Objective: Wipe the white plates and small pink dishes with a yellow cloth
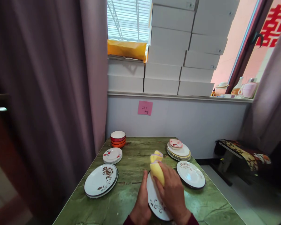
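On my head feed I read "357" on the pink note [145,107] stuck to the wall; the handwriting beneath it is too small for me. A big red character [273,26] by the window runs off the right edge, and the labels on the stacked white boxes [170,47] are illegible. I see the top bowl's white inside in the red-and-orange bowls [118,140]. A pink dish [175,143] sits on the stacked plates [186,153]; a bottle [238,86] and a pink mug [248,89] stand on the sill. Over the near part of the tabletop [132,156], my left hand [141,200] holds the patterned plate [153,192] along its left rim, some fingers hidden. My right hand [172,187] has its fingers pinching a bunched yellow cloth [157,173] against the plate, covering part of its pattern. I cannot tell whether the plate's underside touches the tabletop.
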The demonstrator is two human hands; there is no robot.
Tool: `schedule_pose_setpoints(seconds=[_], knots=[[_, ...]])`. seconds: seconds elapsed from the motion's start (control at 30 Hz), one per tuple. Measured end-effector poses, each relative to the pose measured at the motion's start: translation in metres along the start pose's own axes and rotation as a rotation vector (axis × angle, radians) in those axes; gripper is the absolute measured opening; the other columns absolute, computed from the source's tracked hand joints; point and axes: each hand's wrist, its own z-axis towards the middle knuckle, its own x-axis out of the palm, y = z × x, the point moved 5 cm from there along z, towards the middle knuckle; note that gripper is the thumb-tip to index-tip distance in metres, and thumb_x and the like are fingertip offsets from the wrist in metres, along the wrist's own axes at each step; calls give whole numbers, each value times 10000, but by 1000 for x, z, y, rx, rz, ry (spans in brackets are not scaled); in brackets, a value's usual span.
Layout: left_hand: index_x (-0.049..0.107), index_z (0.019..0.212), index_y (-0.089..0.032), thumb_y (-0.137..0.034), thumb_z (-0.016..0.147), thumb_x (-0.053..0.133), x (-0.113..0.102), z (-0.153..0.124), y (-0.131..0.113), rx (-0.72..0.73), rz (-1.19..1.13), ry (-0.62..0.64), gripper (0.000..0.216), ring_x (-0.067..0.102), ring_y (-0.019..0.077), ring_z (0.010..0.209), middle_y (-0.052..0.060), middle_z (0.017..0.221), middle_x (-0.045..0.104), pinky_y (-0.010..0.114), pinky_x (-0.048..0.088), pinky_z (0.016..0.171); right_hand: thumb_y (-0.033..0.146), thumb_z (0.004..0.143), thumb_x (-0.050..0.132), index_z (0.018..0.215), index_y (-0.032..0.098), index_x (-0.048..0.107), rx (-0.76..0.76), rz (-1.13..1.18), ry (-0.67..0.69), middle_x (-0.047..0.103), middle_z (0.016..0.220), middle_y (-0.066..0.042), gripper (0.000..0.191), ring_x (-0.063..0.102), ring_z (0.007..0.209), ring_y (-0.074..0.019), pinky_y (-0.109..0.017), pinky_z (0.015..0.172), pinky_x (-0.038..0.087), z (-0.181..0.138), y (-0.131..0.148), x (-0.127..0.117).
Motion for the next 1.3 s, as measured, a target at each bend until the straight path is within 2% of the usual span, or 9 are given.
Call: schedule_pose_setpoints(seconds=[0.13, 0.3, 0.47, 0.6, 0.8, 0.93, 1.07, 1.2, 1.3], knots=[[621, 1254, -66, -422, 852, 667, -3, -4, -9, -36, 152, -55, 539, 718, 326, 1010, 172, 1028, 776, 436, 514, 948, 471, 900, 569, 1300, 225, 563, 91, -51, -63, 554, 1344, -147, 469, 534, 1197, -331, -491, 999, 420, 14, -35, -10], [623, 1241, -66, -294, 835, 684, -17, -7, -27, 67, 206, -208, 469, 734, 330, 960, 164, 980, 786, 431, 538, 899, 526, 937, 464, 1007, 208, 615, 332, 212, 89, 673, 888, -69, 360, 615, 805, -237, -349, 756, 472, 17, -57, -22], [644, 1192, -66, -313, 844, 653, -26, 1, -27, 72, 236, -260, 427, 742, 328, 895, 160, 944, 788, 439, 544, 863, 443, 894, 555, 1161, 224, 609, 53, 476, 344, 652, 1171, -84, 349, 614, 1044, -244, -328, 895, 477, 29, -28, -42], [661, 1178, -88, -389, 882, 595, -10, 1, -17, -34, 210, -93, 427, 743, 317, 876, 153, 948, 786, 432, 531, 875, 353, 835, 619, 1137, 263, 667, -23, 274, 523, 571, 1351, -93, 319, 582, 1172, -283, -411, 984, 463, 29, -34, -35], [691, 1142, -96, -442, 879, 613, -6, -1, -17, -41, 261, -25, 441, 742, 318, 889, 157, 947, 786, 432, 518, 897, 340, 892, 521, 1413, 373, 484, 60, 63, 426, 329, 1584, -58, 523, 378, 1410, -313, -547, 1110, 356, 9, -65, -9], [726, 1031, -54, -380, 846, 673, -19, 0, -30, 32, 385, -72, 379, 744, 315, 869, 176, 885, 785, 397, 524, 878, 364, 913, 484, 1392, 355, 508, 141, 24, 389, 462, 1501, -67, 480, 524, 1295, -283, -447, 992, 500, 1, -72, -2], [732, 1016, -55, -400, 839, 676, -17, -4, -36, 8, 434, -55, 392, 745, 315, 830, 176, 874, 783, 393, 534, 842, 260, 913, 433, 1270, 339, 610, 92, 58, 366, 593, 1358, -60, 406, 584, 1213, -261, -437, 983, 500, 4, -70, -5], [740, 1013, -68, -393, 834, 683, -8, -9, -37, 22, 445, -22, 375, 742, 293, 805, 153, 834, 784, 370, 534, 826, 236, 876, 477, 1266, 328, 613, -42, 215, 344, 442, 1510, -53, 424, 312, 1448, -301, -567, 1167, 254, 5, -57, -8], [751, 973, -82, -374, 806, 716, -9, -12, -40, 30, 520, -11, 338, 732, 274, 728, 134, 801, 780, 352, 538, 750, 374, 898, 517, 1282, 275, 586, 23, 432, 388, 355, 1560, -95, 403, 304, 1451, -298, -521, 1158, 292, 3, -51, -6]])
